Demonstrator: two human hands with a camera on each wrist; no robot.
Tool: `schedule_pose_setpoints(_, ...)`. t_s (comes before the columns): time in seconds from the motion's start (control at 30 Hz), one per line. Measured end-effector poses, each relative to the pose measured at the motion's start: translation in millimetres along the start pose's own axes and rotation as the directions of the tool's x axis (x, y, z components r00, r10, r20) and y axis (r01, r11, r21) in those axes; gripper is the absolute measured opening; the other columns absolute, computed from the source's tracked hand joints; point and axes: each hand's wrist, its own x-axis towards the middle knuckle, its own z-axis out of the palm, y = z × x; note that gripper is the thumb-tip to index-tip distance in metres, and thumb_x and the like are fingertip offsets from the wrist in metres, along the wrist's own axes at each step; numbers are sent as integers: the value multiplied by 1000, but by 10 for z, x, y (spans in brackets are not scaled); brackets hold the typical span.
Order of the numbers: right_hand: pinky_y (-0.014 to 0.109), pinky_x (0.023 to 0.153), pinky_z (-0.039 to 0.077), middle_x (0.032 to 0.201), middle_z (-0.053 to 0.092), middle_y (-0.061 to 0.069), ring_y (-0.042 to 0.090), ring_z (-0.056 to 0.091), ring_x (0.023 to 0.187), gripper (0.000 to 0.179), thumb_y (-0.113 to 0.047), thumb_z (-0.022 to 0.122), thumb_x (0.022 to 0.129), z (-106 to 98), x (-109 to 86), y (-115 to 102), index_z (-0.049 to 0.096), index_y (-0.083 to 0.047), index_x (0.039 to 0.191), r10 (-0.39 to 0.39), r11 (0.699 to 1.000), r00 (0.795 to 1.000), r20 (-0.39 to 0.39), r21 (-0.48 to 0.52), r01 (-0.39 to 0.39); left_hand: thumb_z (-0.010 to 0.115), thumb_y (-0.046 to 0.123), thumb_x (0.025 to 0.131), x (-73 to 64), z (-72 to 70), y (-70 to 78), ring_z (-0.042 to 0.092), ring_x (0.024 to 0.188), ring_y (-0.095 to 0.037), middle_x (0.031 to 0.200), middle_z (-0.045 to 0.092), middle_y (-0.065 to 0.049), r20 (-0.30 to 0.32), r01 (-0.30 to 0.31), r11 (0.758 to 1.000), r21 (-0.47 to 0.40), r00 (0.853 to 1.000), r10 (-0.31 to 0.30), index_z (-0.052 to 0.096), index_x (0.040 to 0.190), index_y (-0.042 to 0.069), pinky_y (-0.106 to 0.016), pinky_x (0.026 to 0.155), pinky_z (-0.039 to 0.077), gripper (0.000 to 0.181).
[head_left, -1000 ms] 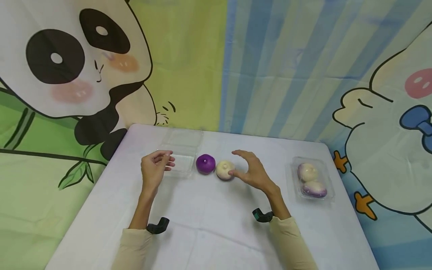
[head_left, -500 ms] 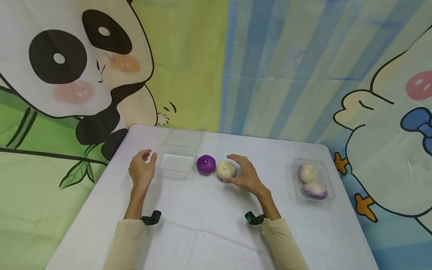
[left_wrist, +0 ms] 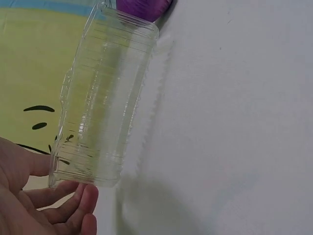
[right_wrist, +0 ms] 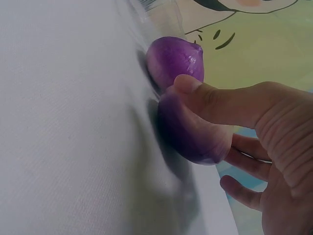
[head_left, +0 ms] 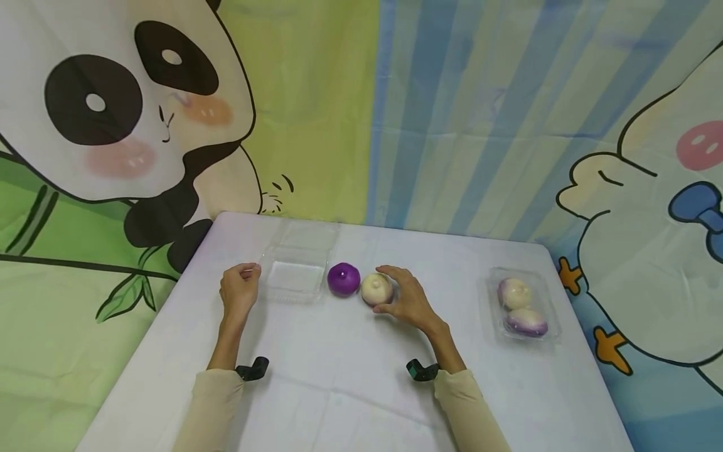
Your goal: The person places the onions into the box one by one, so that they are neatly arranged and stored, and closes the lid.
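In the head view my right hand spans a white-and-purple onion, thumb on the near side and fingers on the far side. The right wrist view shows the thumb lying on this onion, which rests on the table. Right beside it sits a deep purple onion with a pointed tip. My left hand is at the left edge of a hinged clear plastic container with its lid laid back. In the left wrist view its thumb and fingers pinch a corner of the container.
A clear plastic box with two more white-and-purple onions stands on the right of the white-covered table. Behind the table hangs a cartoon-printed cloth with a panda and stripes.
My left hand has moved left, off the front of the container to its left edge, and its fingers have closed there. My right hand has come left and closed around the white-and-purple onion.
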Motion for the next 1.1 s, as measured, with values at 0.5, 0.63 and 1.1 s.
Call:
schedule_pose_setpoints(0.5,63,122,50,150,68,16,40,61,142,83,-7,103,71,16,49,56,66,-2,145,-72,997,997,-25,8,72,65,14,105,39,55,-44,67,84,-14,113,81,-24,-49,47,997,-57,998,-50,83,116,-1,-22,71,49,26)
schedule_pose_setpoints(0.63,64,122,50,150,69,17,41,61,141,81,-6,102,72,23,60,63,66,-2,145,-72,997,997,-30,16,73,65,14,104,43,43,-48,62,80,-7,111,82,-23,-36,70,994,-83,997,-73,83,115,0,-18,66,48,26)
schedule_pose_setpoints(1.1,62,119,53,145,71,18,41,64,137,78,-6,102,72,65,41,85,68,-1,142,-65,997,997,-51,37,67,72,13,104,-25,-25,-100,69,76,-9,91,79,0,80,230,920,-317,973,-216,78,122,-5,-17,65,61,27)
